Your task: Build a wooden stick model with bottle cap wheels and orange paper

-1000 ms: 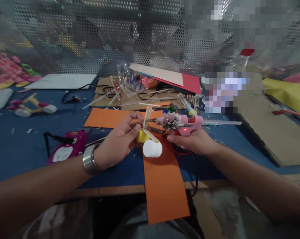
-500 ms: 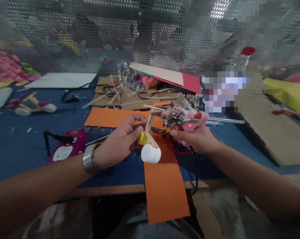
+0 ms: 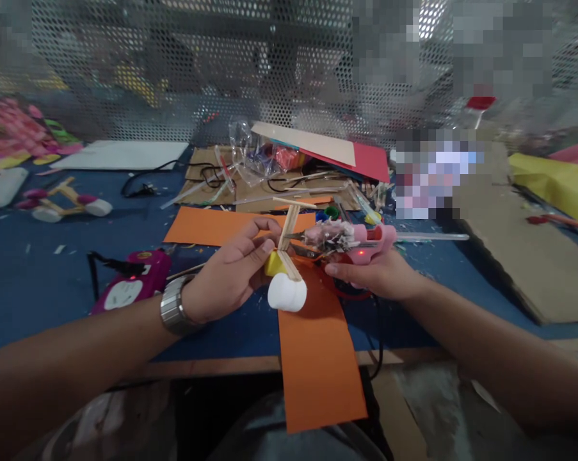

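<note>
Clearly, the nozzle of the pink glue gun (image 3: 341, 238) is lower on the upright sticks than half a second ago, now nearer the bend of the stick model (image 3: 289, 229). That suggests the gluing is concentrating there, though whether the tip touches, or any fresh glue is out, I cannot tell. The white wheel (image 3: 287, 292) sits slightly further left than before. The model is held up above the tabletop (image 3: 221, 346), between the hands: the left hand (image 3: 231, 275) has its grip pinched on it beside the yellow piece (image 3: 275, 264), and the right hand (image 3: 379, 272) has its grip wrapped around the gun's handle.

Below, an orange strip (image 3: 317, 358) runs over the near edge, and a dark-bladed tool (image 3: 303, 251) appears close beneath the nozzle, crowding the space. A black cable (image 3: 379, 333) hangs by the right forearm and might snag. A purple box (image 3: 142, 272) lies behind the left wrist; cardboard (image 3: 504, 269) lies well to the right.
</note>
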`<state>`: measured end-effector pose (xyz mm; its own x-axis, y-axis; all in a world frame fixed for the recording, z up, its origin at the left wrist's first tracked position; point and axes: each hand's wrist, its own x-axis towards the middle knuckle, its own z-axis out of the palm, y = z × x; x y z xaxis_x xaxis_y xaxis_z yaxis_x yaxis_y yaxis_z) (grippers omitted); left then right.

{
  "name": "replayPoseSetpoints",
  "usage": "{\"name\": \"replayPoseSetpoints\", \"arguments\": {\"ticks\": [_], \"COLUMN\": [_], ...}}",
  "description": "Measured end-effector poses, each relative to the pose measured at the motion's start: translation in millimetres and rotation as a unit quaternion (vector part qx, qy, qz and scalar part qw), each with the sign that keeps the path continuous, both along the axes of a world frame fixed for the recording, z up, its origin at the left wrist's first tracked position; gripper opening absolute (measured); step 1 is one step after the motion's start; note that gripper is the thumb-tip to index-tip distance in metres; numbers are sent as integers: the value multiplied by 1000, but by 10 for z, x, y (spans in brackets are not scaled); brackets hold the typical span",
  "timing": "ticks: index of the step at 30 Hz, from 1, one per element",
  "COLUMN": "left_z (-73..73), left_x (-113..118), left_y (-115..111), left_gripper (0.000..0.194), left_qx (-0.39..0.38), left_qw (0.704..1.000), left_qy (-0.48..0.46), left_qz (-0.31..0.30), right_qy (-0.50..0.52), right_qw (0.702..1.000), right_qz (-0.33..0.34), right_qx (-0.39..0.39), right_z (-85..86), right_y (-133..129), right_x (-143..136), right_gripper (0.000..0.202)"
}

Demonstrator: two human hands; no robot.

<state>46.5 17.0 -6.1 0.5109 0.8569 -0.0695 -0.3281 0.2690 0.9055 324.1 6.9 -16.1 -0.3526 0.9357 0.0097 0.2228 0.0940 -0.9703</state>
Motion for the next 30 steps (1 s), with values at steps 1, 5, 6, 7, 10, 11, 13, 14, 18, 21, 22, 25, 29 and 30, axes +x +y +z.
{"name": "replayPoseSetpoints", "arguments": {"ticks": [1,5,6,7,10,11,13,14,18,21,22,25,29,30], "left_z": [13,49,51,52,48,48,51,53,56,56,58,71,84,83], "left_x": [-1,1,3,4,6,6,3,1,-6,-6,-5,2,17,20], "left_y": [0,1,1,0,-5,-7,-10,-10,-12,-14,-15,-12,-6,-7], "left_gripper": [41,43,43,43,42,41,39,38,40,47,49,51,53,52], "left_qx": [-3,-12,-13,-12,-11,-12,-13,-14,-14,-16,-18,-17,-14,-14], "left_qw": [1000,1000,1000,1000,1000,1000,999,999,999,999,999,1000,1000,1000], "left_qy": [-1,-6,-8,-10,-15,-16,-16,-14,-17,-18,-14,-8,-17,-21], "left_qz": [2,6,3,-1,-16,-21,-25,-25,-30,-26,-23,-21,-18,-17], "right_qy": [18,29,16,1,-27,-24,-9,-5,-22,-35,-36,-33,-33,-32], "right_qw": [1000,999,1000,1000,994,993,992,993,993,996,997,998,994,993], "right_qz": [14,17,-1,-24,-100,-114,-123,-122,-115,-81,-63,-5,66,77], "right_qx": [11,15,8,-4,-35,-32,-13,-4,-9,1,14,54,75,78], "right_z": [1,-11,-16,-19,-2,12,42,52,25,-23,-34,-47,-18,-5], "right_y": [5,8,3,-4,-30,-37,-45,-45,-31,-22,-20,-10,9,11], "right_x": [-12,-17,-8,2,4,-5,-32,-44,-45,-18,-13,-9,-18,-22], "right_gripper": [40,48,43,41,54,57,58,58,54,45,39,35,42,41]}}
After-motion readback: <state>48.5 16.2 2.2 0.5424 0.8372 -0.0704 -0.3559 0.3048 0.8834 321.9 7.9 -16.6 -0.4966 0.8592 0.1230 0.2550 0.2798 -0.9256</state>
